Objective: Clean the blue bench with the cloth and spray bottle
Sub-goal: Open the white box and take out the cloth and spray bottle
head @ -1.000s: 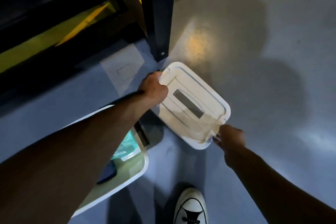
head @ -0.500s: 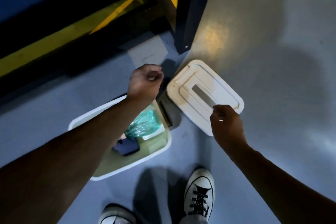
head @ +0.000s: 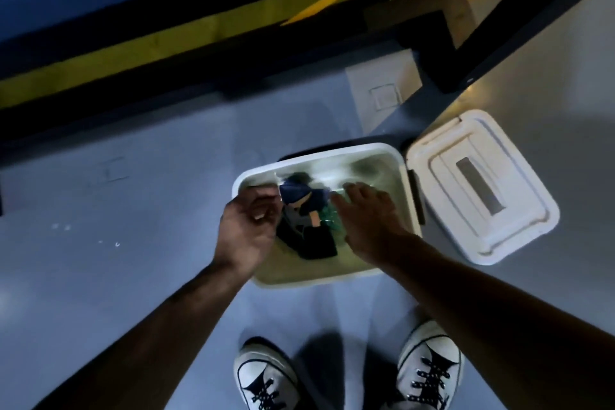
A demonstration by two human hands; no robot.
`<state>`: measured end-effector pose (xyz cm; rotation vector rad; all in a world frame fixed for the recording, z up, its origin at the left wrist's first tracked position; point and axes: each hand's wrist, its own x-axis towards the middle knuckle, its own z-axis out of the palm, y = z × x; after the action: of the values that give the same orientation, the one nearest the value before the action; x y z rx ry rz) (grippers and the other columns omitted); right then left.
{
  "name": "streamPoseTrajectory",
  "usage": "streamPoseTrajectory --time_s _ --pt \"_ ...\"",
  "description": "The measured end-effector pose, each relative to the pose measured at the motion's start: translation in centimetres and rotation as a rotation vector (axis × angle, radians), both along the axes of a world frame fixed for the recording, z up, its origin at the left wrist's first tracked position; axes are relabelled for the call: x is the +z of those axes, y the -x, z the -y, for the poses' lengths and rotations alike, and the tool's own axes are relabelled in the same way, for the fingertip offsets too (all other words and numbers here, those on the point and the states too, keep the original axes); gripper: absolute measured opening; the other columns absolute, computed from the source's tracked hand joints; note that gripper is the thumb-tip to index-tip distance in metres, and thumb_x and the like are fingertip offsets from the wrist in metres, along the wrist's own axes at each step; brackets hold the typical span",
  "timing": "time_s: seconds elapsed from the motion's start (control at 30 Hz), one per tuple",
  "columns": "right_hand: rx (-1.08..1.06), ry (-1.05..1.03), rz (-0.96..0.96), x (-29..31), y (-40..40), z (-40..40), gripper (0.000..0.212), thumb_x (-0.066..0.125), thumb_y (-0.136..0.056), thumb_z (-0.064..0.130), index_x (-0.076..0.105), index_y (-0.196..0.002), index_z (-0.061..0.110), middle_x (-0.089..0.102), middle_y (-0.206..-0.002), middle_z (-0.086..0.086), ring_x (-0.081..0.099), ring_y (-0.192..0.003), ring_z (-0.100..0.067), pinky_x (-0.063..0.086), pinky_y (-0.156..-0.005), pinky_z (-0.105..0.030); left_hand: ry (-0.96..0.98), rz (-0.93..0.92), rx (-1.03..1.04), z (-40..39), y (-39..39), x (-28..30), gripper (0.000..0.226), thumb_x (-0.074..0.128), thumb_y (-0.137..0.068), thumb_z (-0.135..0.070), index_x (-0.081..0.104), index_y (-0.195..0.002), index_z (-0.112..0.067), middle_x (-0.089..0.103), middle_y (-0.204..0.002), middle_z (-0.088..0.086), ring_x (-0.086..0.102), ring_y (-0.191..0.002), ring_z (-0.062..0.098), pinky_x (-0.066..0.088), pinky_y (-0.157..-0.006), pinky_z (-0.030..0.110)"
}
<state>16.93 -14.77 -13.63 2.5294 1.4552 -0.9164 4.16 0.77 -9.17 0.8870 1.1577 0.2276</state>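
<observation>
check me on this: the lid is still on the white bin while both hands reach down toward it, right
Not quite. In the head view the lid is off, lying on the floor right of the open white bin; the left hand and right hand do reach into it.

My white plastic bin [head: 402, 173] and its lid [head: 519, 230] look smooth; the dark cloth [head: 301, 193] matt; the floor [head: 133, 210] glossy.
</observation>
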Motion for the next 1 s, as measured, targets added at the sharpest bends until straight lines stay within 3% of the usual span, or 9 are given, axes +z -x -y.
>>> streamPoseTrajectory --time_s 0.07,0.13,0.2,0.27,0.37,0.5,0.63,0.83,1.0 --pt "0.018 0.073 0.059 -0.9 0.0 -1.2 0.067 0.064 -0.082 0.017 0.039 -0.145 0.021 0.046 -0.143 -0.009 0.044 -0.133 -0.035 0.037 -0.103 -0.048 -0.216 -0.195 -0.128 0.2 0.2 -0.6 0.019 0.046 -0.092 0.006 0.064 -0.088 0.004 0.072 -0.067 0.003 0.069 -0.058 0.006 0.056 -0.060 0.014" --pt "-0.014 0.091 0.071 -1.3 0.0 -1.8 0.059 0.061 -0.084 0.016 0.043 -0.140 0.021 0.047 -0.138 -0.007 0.046 -0.129 -0.034 0.038 -0.101 -0.048 -0.533 -0.342 -0.347 0.1 0.8 -0.7 0.021 0.050 -0.093 0.001 0.068 -0.099 -0.009 0.071 -0.078 -0.008 0.069 -0.068 -0.001 0.052 -0.067 0.008" --pt "-0.073 0.083 0.041 -0.8 -0.1 -1.6 0.064 0.069 -0.078 0.018 0.043 -0.137 0.022 0.047 -0.135 -0.005 0.048 -0.125 -0.032 0.045 -0.096 -0.048 -0.704 -0.522 -0.518 0.6 1.1 -0.9 0.028 0.050 -0.087 -0.014 0.072 -0.104 -0.017 0.074 -0.091 -0.007 0.071 -0.087 0.012 0.053 -0.084 0.018" --pt "-0.154 0.008 -0.007 0.0 -0.3 -1.0 0.073 0.075 -0.071 0.022 0.042 -0.136 0.020 0.048 -0.132 -0.005 0.050 -0.121 -0.032 0.052 -0.091 -0.047 -0.664 -0.625 -0.603 1.3 0.6 -0.7 0.032 0.049 -0.088 -0.013 0.072 -0.110 -0.015 0.076 -0.103 0.007 0.068 -0.097 0.029 0.052 -0.092 0.032" --pt "-0.248 -0.150 -0.077 1.6 -0.5 0.1 0.078 0.078 -0.065 0.024 0.043 -0.134 0.017 0.051 -0.128 -0.007 0.052 -0.118 -0.034 0.055 -0.084 -0.046 -0.434 -0.679 -0.726 2.5 0.0 -2.8 0.038 0.066 -0.083 -0.015 0.063 -0.120 -0.019 0.071 -0.112 0.007 0.066 -0.101 0.029 0.052 -0.083 0.033" --pt "-0.377 -0.332 -0.124 2.6 -0.4 1.3 0.081 0.080 -0.067 0.027 0.043 -0.138 0.018 0.052 -0.132 -0.006 0.056 -0.117 -0.033 0.053 -0.077 -0.042 -0.625 -0.673 -0.964 4.7 -0.4 -6.7 0.083 0.079 -0.071 -0.031 0.039 -0.144 -0.026 0.050 -0.134 0.011 0.061 -0.112 0.033 0.054 -0.089 0.039" --pt "-0.435 -0.401 -0.143 3.0 -0.3 2.0 0.080 0.079 -0.064 0.032 0.046 -0.136 0.018 0.055 -0.130 -0.004 0.061 -0.112 -0.032 0.055 -0.076 -0.042 -0.861 -0.686 -1.010 5.2 -0.7 -8.4 0.068 0.072 -0.084 -0.022 0.038 -0.142 -0.015 0.053 -0.121 0.020 0.066 -0.094 0.042 0.058 -0.078 0.049" --pt "-0.567 -0.540 -0.115 7.5 0.1 3.0 0.067 0.080 -0.072 0.034 0.052 -0.130 0.018 0.061 -0.117 -0.001 0.057 -0.102 -0.019 0.050 -0.075 -0.035 -0.773 -0.568 -0.861 4.8 -2.2 -1.7 0.049 0.074 -0.079 -0.016 0.052 -0.123 -0.016 0.063 -0.115 0.014 0.063 -0.099 0.032 0.055 -0.084 0.039" --pt "-0.686 -0.549 -0.104 12.3 0.2 6.2 0.066 0.081 -0.072 0.038 0.054 -0.130 0.019 0.063 -0.117 0.000 0.062 -0.106 -0.023 0.052 -0.085 -0.040 -0.572 -0.339 -0.540 7.5 -2.5 7.8 0.029 0.052 -0.081 0.011 0.051 -0.101 -0.009 0.059 -0.107 0.009 0.058 -0.068 0.007 0.045 -0.048 0.005"
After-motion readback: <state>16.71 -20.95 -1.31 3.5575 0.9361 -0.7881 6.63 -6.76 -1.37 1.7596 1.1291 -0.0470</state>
